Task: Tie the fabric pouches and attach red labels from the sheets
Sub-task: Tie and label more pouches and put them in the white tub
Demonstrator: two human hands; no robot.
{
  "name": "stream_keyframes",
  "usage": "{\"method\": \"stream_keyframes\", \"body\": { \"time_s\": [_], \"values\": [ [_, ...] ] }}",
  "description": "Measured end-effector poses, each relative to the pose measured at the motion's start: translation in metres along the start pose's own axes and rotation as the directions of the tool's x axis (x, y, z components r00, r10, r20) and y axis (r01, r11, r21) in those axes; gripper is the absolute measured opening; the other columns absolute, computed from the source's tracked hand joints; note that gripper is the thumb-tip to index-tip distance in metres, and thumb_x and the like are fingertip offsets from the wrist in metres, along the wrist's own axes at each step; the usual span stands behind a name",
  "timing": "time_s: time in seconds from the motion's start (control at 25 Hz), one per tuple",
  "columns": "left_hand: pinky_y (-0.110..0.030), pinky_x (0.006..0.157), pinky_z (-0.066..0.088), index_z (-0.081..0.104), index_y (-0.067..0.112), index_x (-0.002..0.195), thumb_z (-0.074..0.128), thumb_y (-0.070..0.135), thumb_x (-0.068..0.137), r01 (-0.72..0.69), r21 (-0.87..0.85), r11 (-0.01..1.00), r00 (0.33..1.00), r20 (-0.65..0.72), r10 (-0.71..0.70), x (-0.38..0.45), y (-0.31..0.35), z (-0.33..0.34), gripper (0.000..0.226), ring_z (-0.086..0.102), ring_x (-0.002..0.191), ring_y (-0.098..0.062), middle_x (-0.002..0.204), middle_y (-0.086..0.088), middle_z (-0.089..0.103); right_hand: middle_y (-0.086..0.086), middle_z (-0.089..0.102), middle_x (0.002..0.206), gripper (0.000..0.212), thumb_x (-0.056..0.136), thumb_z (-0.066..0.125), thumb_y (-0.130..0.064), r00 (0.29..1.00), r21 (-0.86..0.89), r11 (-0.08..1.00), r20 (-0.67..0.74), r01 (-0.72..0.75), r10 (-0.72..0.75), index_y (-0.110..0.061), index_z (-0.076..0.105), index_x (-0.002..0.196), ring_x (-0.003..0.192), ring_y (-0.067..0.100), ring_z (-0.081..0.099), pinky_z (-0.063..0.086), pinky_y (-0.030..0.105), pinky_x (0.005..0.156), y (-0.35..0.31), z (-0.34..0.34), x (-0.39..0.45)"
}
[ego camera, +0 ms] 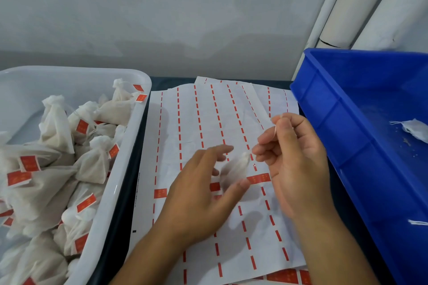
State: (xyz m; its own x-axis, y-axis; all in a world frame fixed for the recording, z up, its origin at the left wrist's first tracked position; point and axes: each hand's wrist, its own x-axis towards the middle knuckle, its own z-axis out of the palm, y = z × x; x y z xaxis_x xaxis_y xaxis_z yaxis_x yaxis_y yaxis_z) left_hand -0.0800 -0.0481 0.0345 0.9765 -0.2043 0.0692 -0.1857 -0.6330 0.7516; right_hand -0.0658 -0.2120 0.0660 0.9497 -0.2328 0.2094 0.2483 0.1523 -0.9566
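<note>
A small white fabric pouch point(235, 169), blurred by motion, hangs over the label sheets point(203, 122) between my hands. My right hand point(294, 159) pinches the pouch's white string, which runs up over its index finger. My left hand point(203, 194) is below and left of the pouch, fingers spread and relaxed, thumb tip near the pouch's lower edge. A few red labels point(258, 178) remain on the sheets, among red dashed strips left by peeled labels.
A white tub point(139, 122) on the left holds several tied pouches with red labels. A blue crate point(342, 127) on the right holds one loose white pouch point(414, 128) and a string. White rolls lean in the right corner.
</note>
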Motion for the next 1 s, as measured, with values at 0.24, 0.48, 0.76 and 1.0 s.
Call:
{"method": "stream_keyframes", "body": {
  "time_s": [0.24, 0.48, 0.76, 1.0],
  "values": [
    [-0.012, 0.066, 0.051, 0.074, 0.042, 0.085, 0.029, 0.070, 0.087, 0.246, -0.455, 0.856, 0.964, 0.206, -0.167, 0.002, 0.005, -0.002, 0.053, 0.066, 0.073, -0.001, 0.079, 0.013, 0.072, 0.005, 0.072, 0.075, 0.015, 0.101, 0.054, -0.031, 0.973, 0.003, 1.000, 0.229, -0.008, 0.007, -0.023, 0.066, 0.100, 0.067, 0.019, 0.071, 0.059, 0.025, 0.062, -0.011, 0.004, -0.009],
    [-0.039, 0.078, 0.058, 0.067, 0.011, 0.075, 0.041, 0.038, 0.105, 0.283, -0.659, 0.697, 0.946, 0.313, -0.089, 0.002, 0.002, -0.006, 0.048, 0.063, 0.074, -0.015, 0.073, -0.009, 0.065, 0.009, 0.075, 0.081, 0.011, 0.104, 0.057, -0.019, 0.845, -0.098, 0.995, 0.531, -0.015, 0.065, -0.016, 0.067, 0.102, 0.072, 0.024, 0.073, 0.061, 0.030, 0.067, -0.008, 0.013, -0.024],
    [-0.039, 0.060, 0.052, 0.071, 0.003, 0.113, 0.046, 0.025, 0.102, 0.429, -0.875, 0.223, 0.871, 0.334, -0.361, 0.011, 0.003, -0.022, 0.035, 0.064, 0.073, -0.028, 0.092, -0.013, 0.071, -0.010, 0.075, 0.082, 0.011, 0.105, 0.057, -0.029, 0.768, -0.477, 0.873, 0.596, 0.105, 0.234, -0.031, 0.066, 0.098, 0.077, 0.013, 0.075, 0.062, 0.027, 0.071, 0.009, 0.014, -0.024],
    [-0.038, 0.088, 0.048, 0.062, 0.015, 0.083, 0.040, 0.037, 0.106, 0.396, -0.889, 0.231, 0.847, 0.257, -0.465, 0.015, -0.002, -0.029, 0.039, 0.067, 0.097, -0.020, 0.099, -0.008, 0.075, -0.006, 0.074, 0.077, 0.013, 0.104, 0.057, -0.027, 0.891, -0.523, 0.849, 0.345, -0.079, 0.295, -0.026, 0.067, 0.095, 0.064, 0.013, 0.072, 0.057, 0.021, 0.060, 0.020, 0.007, -0.009]
  ]
}}
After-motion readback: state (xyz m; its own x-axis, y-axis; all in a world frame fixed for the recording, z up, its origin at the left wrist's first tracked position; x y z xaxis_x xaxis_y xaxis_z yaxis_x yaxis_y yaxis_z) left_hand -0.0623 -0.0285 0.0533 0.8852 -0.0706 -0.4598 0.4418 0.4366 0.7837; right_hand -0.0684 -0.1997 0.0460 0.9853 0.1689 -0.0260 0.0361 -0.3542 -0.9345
